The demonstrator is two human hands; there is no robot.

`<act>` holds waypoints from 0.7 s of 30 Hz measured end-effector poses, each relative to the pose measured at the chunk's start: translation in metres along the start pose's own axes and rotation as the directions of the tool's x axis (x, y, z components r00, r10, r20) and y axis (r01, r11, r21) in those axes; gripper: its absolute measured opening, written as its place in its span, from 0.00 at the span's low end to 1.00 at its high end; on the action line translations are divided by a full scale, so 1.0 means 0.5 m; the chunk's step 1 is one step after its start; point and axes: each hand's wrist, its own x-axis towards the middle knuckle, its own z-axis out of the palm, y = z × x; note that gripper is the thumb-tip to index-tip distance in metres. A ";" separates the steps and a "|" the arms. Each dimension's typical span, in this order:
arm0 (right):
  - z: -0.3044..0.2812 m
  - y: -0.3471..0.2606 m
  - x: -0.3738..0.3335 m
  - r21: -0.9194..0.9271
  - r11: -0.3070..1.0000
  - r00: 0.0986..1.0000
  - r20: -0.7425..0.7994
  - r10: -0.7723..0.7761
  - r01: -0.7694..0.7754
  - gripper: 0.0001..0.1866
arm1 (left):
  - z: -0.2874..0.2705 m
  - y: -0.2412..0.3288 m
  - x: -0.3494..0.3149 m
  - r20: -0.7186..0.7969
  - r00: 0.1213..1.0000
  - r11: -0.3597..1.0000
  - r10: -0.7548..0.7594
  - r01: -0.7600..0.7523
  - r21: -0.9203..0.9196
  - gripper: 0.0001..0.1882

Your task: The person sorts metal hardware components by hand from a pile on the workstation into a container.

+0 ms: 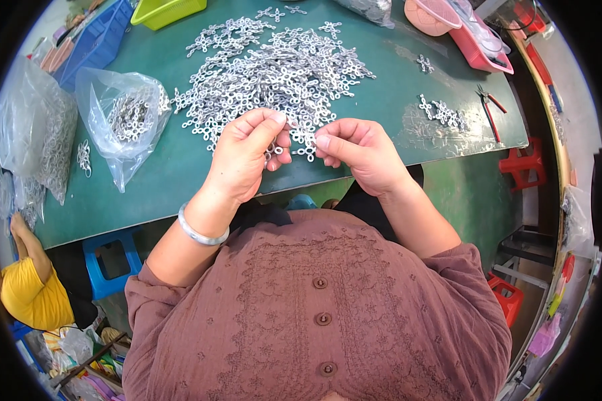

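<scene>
A large heap of small silver-grey cross-shaped pieces made of rings (267, 73) lies on the green table (180, 194). At its near edge, my left hand (244, 150) is closed on one ringed metal piece (273, 151), partly hidden by the fingers. My right hand (362, 150) is just across from it, thumb and forefinger pinched together. Whatever is between those right fingertips is too small to make out. Several loose pieces (305, 142) of the heap lie between the two hands.
A clear bag of pieces (130, 123) and a fuller bag (40, 127) stand at left, near blue (97, 43) and green (167, 12) bins. Red-handled pliers (491, 113), a small cluster (445, 115) and a pink basket (478, 50) are at right. A person in yellow (33, 294) is at lower left.
</scene>
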 end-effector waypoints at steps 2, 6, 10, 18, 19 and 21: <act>0.000 0.000 0.000 0.006 1.000 1.000 -0.002 -0.005 0.005 0.08 | 0.001 0.000 0.000 0.004 1.000 1.000 -0.002 0.002 -0.002 0.08; 0.002 0.009 0.003 -0.072 0.991 0.993 -0.040 -0.112 0.109 0.06 | 0.005 0.005 -0.003 0.015 1.000 1.000 -0.017 0.017 0.010 0.07; 0.002 0.018 0.002 -0.488 0.797 0.899 -0.054 -0.434 0.355 0.03 | 0.003 0.001 -0.002 0.004 1.000 1.000 -0.025 0.025 -0.015 0.07; -0.085 0.019 -0.011 -0.885 0.390 0.627 -0.157 -0.763 0.254 0.04 | 0.010 -0.002 0.007 0.033 0.999 0.998 0.016 -0.018 0.064 0.10; -0.105 0.025 -0.014 -0.923 0.343 0.612 -0.171 -0.772 0.173 0.04 | 0.007 -0.004 0.007 0.020 1.000 0.997 0.023 -0.024 0.075 0.10; -0.128 0.037 -0.026 -0.935 0.333 0.655 -0.177 -0.735 0.121 0.04 | 0.001 -0.008 0.007 0.023 0.999 0.995 0.026 -0.028 0.098 0.10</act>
